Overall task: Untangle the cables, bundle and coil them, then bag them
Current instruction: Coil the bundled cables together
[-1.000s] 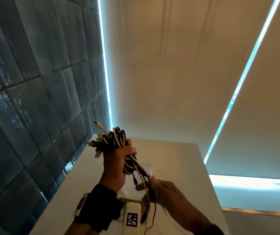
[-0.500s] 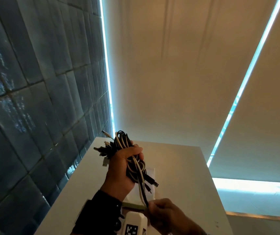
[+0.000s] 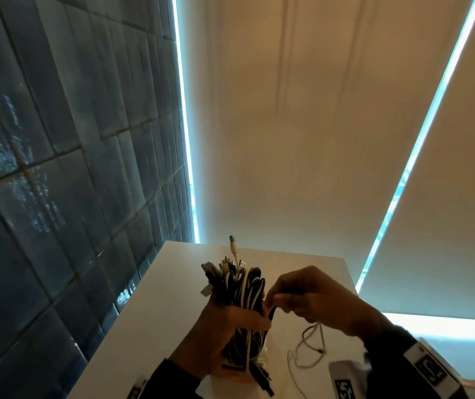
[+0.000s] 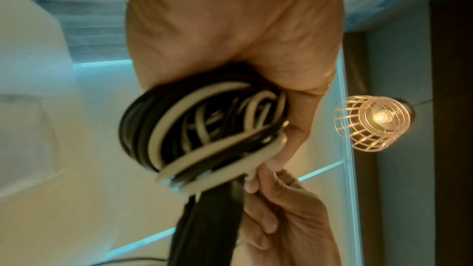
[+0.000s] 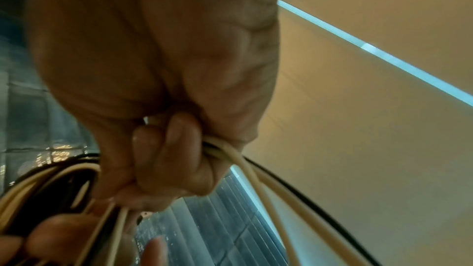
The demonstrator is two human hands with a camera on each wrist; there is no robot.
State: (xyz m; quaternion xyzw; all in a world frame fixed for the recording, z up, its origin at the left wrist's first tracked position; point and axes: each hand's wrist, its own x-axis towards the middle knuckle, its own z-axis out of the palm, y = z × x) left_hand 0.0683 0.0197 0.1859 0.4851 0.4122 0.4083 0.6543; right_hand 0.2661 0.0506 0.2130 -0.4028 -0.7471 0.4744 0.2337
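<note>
A thick bundle of black and white cables (image 3: 237,295) stands upright above the white table (image 3: 155,312), plug ends pointing up. My left hand (image 3: 224,338) grips it round the middle; the coiled loops (image 4: 202,128) show under the palm in the left wrist view. My right hand (image 3: 311,300) is at the bundle's right side, fingers curled, pinching white and black cable strands (image 5: 230,153). From that hand a loose white and black cable (image 3: 308,349) hangs down and lies looped on the table. No bag can be made out.
A dark tiled wall (image 3: 57,168) runs along the table's left edge. Beige roller blinds (image 3: 302,139) hang behind, with bright gaps. A lit pendant lamp (image 4: 373,124) hangs overhead. A white tagged device (image 3: 345,381) sits by my right wrist.
My right hand rose from low near the table to the bundle's right side, drawing the loose strands up. The bundle in my left hand turned more upright, and the view shifted.
</note>
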